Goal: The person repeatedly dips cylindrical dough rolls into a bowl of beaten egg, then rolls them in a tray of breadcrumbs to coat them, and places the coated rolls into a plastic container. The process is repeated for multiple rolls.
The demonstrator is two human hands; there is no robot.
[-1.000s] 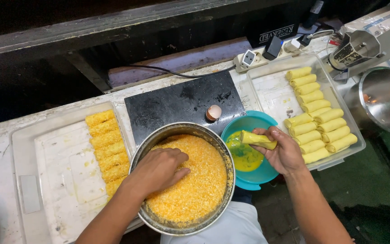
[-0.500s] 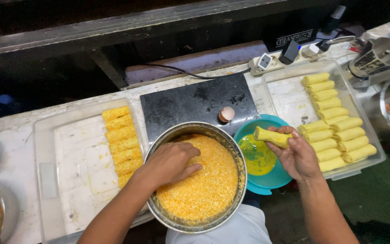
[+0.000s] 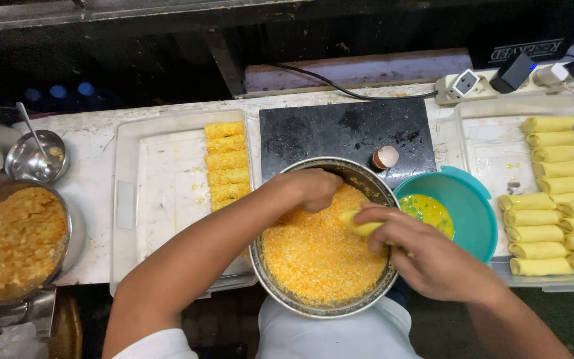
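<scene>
Right hand [image 3: 426,256] fingers clamping pale yellow egg-dipped roll [image 3: 360,225], lowering into round metal breadcrumb bowl [image 3: 300,306]; left hand [image 3: 313,189] fingers curled in crumbs; best rolling gently for even coating.

orange-yellow crumbs [image 3: 320,256] | pale yellow rolls [image 3: 553,199] | teal bowl [image 3: 473,206] | black board [image 3: 340,133]

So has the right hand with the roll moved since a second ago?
Yes. The right hand has carried the yellow roll leftward from above the teal bowl to over the crumb pan.
</scene>
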